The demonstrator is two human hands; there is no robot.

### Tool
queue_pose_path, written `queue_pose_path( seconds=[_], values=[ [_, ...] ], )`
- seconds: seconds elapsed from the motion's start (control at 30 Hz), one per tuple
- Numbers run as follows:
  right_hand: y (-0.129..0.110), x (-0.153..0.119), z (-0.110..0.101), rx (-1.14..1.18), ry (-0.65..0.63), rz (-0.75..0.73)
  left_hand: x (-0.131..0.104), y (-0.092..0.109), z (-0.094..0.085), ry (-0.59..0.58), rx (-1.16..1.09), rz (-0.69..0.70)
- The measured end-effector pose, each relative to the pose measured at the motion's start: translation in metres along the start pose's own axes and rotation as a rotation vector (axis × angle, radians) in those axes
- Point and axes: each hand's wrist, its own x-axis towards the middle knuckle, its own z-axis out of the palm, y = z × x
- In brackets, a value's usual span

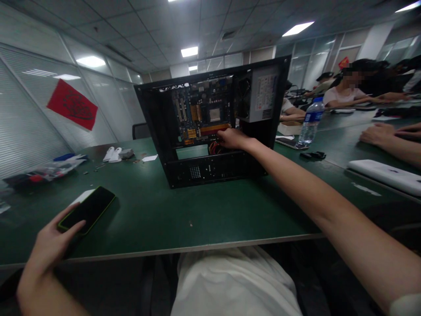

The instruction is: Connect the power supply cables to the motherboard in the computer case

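Observation:
A black computer case [149, 127] stands upright on the table with its side open towards me. Inside it are a motherboard [202, 103] with a bare square processor [215, 115] and a grey power supply [264, 94] at upper right. My right hand [232, 138] reaches into the case, its fingers closed at a bundle of coloured cables [214, 148] below the orange and red memory slots [210, 130]. Its fingertips are partly hidden. My left hand [54, 239] grips a dark smartphone [90, 210] with a green edge, at the table's front left.
On the green table [138, 228], a water bottle [309, 122], a phone [287, 141] and a white power strip [384, 173] lie to the right. Bagged parts [42, 171] are at far left. Another person's hands [378, 134] rest at the right.

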Motion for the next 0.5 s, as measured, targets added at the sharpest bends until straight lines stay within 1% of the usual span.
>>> queue_pose_path(
  seconds=[0.2,0.43,0.5],
  values=[
    [-0.0005,-0.0006,-0.0013,0.013,-0.01,0.008,0.0012,-0.0032,-0.0018,0.007,0.044,0.03],
    [0.0012,0.0009,0.0008,0.033,-0.011,0.016,0.0012,-0.0004,0.0008,0.037,0.006,0.008],
    [0.0014,0.0013,0.0011,0.037,-0.017,0.015,0.0004,0.0,0.0011,0.044,-0.004,0.025]
  ],
)
